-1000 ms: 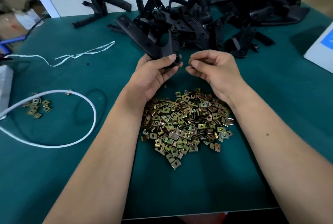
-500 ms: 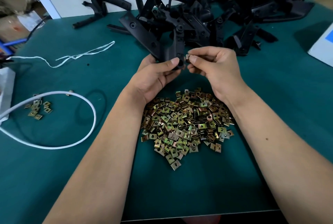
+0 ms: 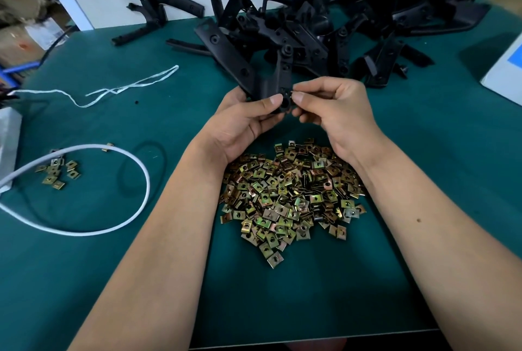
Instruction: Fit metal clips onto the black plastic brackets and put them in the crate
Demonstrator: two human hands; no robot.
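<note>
Right hand [image 3: 336, 113] now closer, fingertips meeting bracket [image 3: 271, 82] end; grip pinching something small, presumably clip, hidden. Left hand [image 3: 243, 124] clenched round bracket above table [image 3: 113, 251]. Bracket light, rigid; hold near joint.

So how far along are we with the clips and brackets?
Nothing finished shows, and no crate is in view. In hand: the left hand grips one black bracket while the right hand pinches at its lower end, where a clip is barely visible. Left: the heap of brackets behind and the large clip pile in front.
</note>
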